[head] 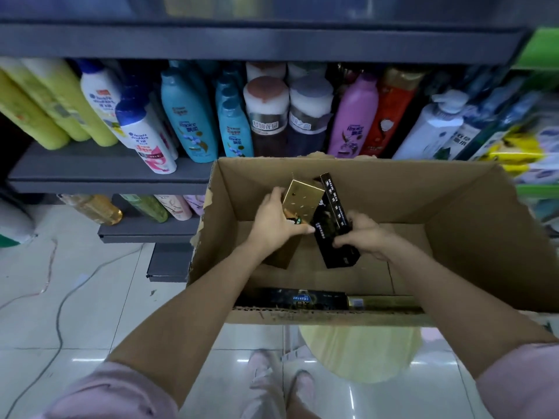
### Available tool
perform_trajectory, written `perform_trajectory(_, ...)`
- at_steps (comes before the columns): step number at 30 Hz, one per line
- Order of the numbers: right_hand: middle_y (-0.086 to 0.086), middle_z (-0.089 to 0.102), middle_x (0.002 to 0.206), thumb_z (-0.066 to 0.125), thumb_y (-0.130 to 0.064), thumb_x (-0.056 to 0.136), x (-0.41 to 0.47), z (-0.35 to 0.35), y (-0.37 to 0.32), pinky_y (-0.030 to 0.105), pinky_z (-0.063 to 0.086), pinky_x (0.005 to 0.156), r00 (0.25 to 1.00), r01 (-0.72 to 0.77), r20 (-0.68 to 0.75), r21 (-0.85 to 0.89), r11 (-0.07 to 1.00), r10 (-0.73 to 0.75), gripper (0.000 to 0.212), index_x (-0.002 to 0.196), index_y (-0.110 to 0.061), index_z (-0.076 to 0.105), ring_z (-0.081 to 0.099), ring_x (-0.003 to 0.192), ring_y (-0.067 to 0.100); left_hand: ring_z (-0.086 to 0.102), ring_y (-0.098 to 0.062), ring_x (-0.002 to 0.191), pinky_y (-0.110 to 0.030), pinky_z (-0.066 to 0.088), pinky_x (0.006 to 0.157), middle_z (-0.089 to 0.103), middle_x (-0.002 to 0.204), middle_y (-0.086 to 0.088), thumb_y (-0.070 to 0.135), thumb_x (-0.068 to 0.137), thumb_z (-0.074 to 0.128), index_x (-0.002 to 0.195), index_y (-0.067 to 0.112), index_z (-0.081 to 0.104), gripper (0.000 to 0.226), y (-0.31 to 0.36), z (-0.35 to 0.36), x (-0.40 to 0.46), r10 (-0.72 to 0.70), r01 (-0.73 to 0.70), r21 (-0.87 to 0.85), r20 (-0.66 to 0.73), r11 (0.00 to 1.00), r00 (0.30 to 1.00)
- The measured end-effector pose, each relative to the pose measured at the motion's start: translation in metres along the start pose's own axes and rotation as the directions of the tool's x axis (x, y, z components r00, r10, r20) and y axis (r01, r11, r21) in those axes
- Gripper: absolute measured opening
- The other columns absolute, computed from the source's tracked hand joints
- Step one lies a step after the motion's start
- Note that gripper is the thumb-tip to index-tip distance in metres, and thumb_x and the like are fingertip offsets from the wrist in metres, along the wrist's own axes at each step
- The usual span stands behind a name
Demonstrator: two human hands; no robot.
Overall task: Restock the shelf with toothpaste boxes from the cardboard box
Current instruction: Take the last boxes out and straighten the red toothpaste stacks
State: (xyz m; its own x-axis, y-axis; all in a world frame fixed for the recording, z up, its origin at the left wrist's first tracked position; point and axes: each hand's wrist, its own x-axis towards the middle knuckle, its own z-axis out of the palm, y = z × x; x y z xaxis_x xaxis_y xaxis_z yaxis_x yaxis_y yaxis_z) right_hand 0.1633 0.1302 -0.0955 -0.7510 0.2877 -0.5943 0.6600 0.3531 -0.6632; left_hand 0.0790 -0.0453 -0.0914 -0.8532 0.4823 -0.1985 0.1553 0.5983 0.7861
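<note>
Toothpaste boxes: gold [301, 201] in left hand [272, 225] and black [332, 216] in right hand [363, 234] stand upright.

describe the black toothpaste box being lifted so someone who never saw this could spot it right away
Start at the open cardboard box in front of the shampoo shelf. Two hands reach into it; the right hand grips the black toothpaste box, standing tilted on end with light lettering along its narrow edge. The gold toothpaste box touching it, in the left hand, is shiny, and the other black box lies flat against the near wall.
</note>
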Motion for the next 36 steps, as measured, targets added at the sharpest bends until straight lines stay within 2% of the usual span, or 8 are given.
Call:
perform_trajectory(4,0.008,0.062,0.103,0.070,-0.006,0.076,-0.020,-0.007,-0.016,0.029,0.049,0.068,0.990,0.143,-0.016,0.118,0.983,-0.142,0.043,0.113,-0.016,0.050,0.060,0.085,0.018,0.051,-0.001,0.106,-0.011,0.037,0.090,0.059,0.122,0.006,0.030,0.067,0.084,0.138,0.020,0.038,0.085,0.030,-0.019,-0.015,0.121,-0.132,-0.179,-0.071,0.975,0.990)
perform_trajectory(9,0.009,0.066,0.106,0.067,-0.003,0.076,-0.051,-0.028,-0.058,0.038,0.051,0.090,0.934,0.349,-0.149,0.178,0.920,-0.325,0.034,0.104,-0.019,0.054,0.063,0.098,0.025,0.052,-0.001,0.116,-0.024,0.042,0.105,0.055,0.125,0.014,0.030,0.074,0.078,0.147,0.025,0.030,0.087,0.071,-0.057,-0.024,0.288,-0.334,-0.208,-0.223,0.919,0.931)
perform_trajectory(13,-0.005,0.062,0.091,0.068,-0.006,0.077,-0.083,-0.046,-0.104,0.021,0.046,0.071,0.852,0.500,-0.200,0.043,0.865,-0.483,0.033,0.104,-0.018,0.056,0.060,0.086,0.013,0.050,-0.008,0.109,-0.019,0.038,0.098,0.045,0.117,0.007,0.037,0.075,0.076,0.149,0.031,0.022,0.092,0.111,-0.097,-0.036,0.410,-0.444,0.012,-0.406,0.896,0.817)
perform_trajectory(17,-0.005,0.064,0.096,0.071,-0.014,0.076,-0.113,-0.056,-0.145,0.026,0.049,0.078,0.775,0.593,-0.171,-0.139,0.794,-0.608,0.030,0.103,-0.021,0.060,0.061,0.089,0.011,0.053,-0.020,0.103,-0.043,0.046,0.094,0.046,0.109,0.002,0.046,0.075,0.072,0.150,0.031,0.015,0.095,0.144,-0.145,-0.047,0.532,-0.460,0.276,-0.540,0.844,0.652)
perform_trajectory(20,-0.003,0.067,0.096,0.071,-0.016,0.076,-0.128,-0.063,-0.180,0.028,0.050,0.079,0.703,0.654,-0.248,-0.144,0.743,-0.667,0.027,0.101,-0.020,0.064,0.063,0.086,0.010,0.052,-0.023,0.116,-0.045,0.042,0.099,0.055,0.125,-0.003,0.044,0.073,0.076,0.145,0.021,0.030,0.089,0.166,-0.178,-0.050,0.512,-0.442,0.272,-0.578,0.855,0.635)
perform_trajectory(24,-0.004,0.068,0.089,0.072,-0.017,0.077,-0.127,-0.071,-0.239,0.013,0.044,0.068,0.545,0.751,-0.367,-0.187,0.634,-0.754,0.023,0.099,-0.020,0.065,0.061,0.079,0.008,0.058,-0.025,0.102,-0.045,0.046,0.086,0.062,0.107,-0.001,0.042,0.066,0.081,0.117,0.015,0.045,0.068,0.188,-0.224,-0.041,0.522,-0.386,0.353,-0.620,0.852,0.586)
perform_trajectory(30,0.008,0.061,0.123,0.072,-0.019,0.078,-0.085,-0.085,-0.327,0.036,0.046,0.090,0.541,0.475,-0.359,-0.616,0.629,-0.760,0.056,0.130,-0.019,0.049,0.055,0.114,0.029,0.051,-0.027,0.114,-0.039,0.039,0.089,0.055,0.121,-0.003,0.049,0.070,0.074,0.129,0.024,0.046,0.070,0.191,-0.299,-0.002,0.633,-0.172,0.696,-0.486,0.697,0.603)
perform_trajectory(36,0.012,0.049,0.130,0.065,-0.020,0.086,-0.033,-0.075,-0.396,0.043,0.040,0.098,0.509,0.273,-0.301,-0.833,0.482,-0.807,0.045,0.128,-0.009,0.051,0.044,0.121,0.032,0.048,-0.026,0.116,-0.038,0.037,0.093,0.054,0.126,-0.002,0.052,0.074,0.069,0.136,0.029,0.041,0.072,0.182,-0.346,0.048,0.653,-0.114,0.822,-0.349,0.557,0.673)
